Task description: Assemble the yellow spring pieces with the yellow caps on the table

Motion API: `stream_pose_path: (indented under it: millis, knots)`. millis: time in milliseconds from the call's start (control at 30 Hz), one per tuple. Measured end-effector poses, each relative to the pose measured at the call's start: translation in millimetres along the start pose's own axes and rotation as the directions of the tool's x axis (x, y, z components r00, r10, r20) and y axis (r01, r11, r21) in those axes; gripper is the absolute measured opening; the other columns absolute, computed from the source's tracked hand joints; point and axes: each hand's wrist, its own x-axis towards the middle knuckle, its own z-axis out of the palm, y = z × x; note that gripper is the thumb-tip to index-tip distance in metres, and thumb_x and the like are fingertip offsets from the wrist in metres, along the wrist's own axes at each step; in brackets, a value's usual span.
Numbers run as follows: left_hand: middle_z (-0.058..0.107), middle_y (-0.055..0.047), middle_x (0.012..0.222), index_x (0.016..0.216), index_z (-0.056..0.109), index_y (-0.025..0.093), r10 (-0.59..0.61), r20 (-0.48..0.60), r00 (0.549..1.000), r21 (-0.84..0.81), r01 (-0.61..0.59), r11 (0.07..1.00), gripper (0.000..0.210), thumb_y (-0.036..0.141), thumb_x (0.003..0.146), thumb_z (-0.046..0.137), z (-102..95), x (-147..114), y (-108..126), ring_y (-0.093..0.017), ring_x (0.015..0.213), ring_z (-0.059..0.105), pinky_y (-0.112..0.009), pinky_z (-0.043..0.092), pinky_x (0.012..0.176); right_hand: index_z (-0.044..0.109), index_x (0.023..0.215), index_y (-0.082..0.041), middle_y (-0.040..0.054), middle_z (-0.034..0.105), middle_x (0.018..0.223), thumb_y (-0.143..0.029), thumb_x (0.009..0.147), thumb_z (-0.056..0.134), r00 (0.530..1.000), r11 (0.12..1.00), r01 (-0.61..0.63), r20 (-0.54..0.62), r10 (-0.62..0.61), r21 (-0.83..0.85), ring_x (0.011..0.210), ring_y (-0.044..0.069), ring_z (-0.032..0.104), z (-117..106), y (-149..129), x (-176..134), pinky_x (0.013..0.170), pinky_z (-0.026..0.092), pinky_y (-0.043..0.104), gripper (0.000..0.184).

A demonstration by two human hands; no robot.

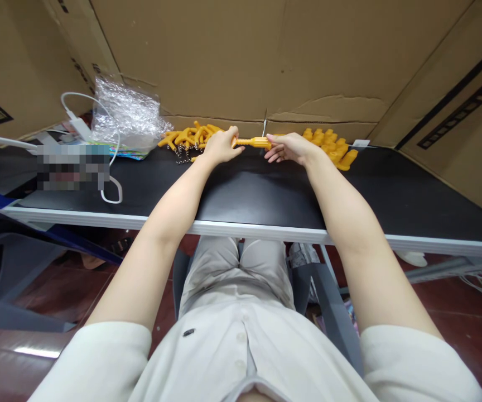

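table edge [266,230] nearest — left hand [221,146], right hand [288,148] grip 1 orange piece [252,143].

Even, fairly bright overhead light is glinting off the crumpled clear plastic bag [126,114], while straight lines are bowing far from it and a pixelated patch is sitting just below-left.

The single view comes from a camera worn on the person's head, looking forward and steeply down over chest and lap. It faces the far edge of the black table [266,195], where cardboard walls [241,56] close the scene. Both forearms stretch away from it; the wide lens bends the edges.
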Motion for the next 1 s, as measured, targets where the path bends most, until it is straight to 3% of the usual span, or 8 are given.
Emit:
stream_pose_path:
  millis: [233,567,1000]
  knots:
    - [0.078,-0.015,0.126,0.144,0.067,0.024,-0.026,0.009,1.000,0.022,0.026,0.999,0.050,0.039,0.096,0.072,-0.9,-2.4,2.2,-0.040,0.127,0.070,-0.049,0.053,0.113,0.072,0.092,-0.018,0.0084,0.076,0.068,-0.055,0.111,0.069,0.997,0.997,-0.074,-0.030,0.074,0.018,0.055,0.018,0.070,7.7,-6.9,-5.9,0.054,0.048,0.025,0.042]
    - [0.079,-0.014,0.124,0.144,0.066,0.026,-0.012,0.010,1.000,0.011,0.012,1.000,0.049,0.038,0.097,0.071,0.5,-0.6,0.0,-0.041,0.129,0.070,-0.049,0.052,0.115,0.070,0.092,-0.021,0.0060,0.073,0.066,-0.072,0.102,0.074,0.995,0.995,-0.095,0.001,0.095,-0.011,0.055,0.020,0.070,5.4,-5.8,-2.9,0.055,0.053,0.028,0.052]
    - [0.079,-0.014,0.124,0.142,0.065,0.025,-0.023,0.010,1.000,0.018,0.023,1.000,0.048,0.037,0.097,0.072,-1.5,-2.9,2.9,-0.040,0.129,0.071,-0.048,0.053,0.113,0.072,0.095,-0.022,0.0054,0.071,0.064,-0.066,0.106,0.068,0.992,0.992,-0.125,-0.011,0.125,0.015,0.054,0.020,0.069,6.9,-4.8,-0.6,0.052,0.051,0.028,0.045]
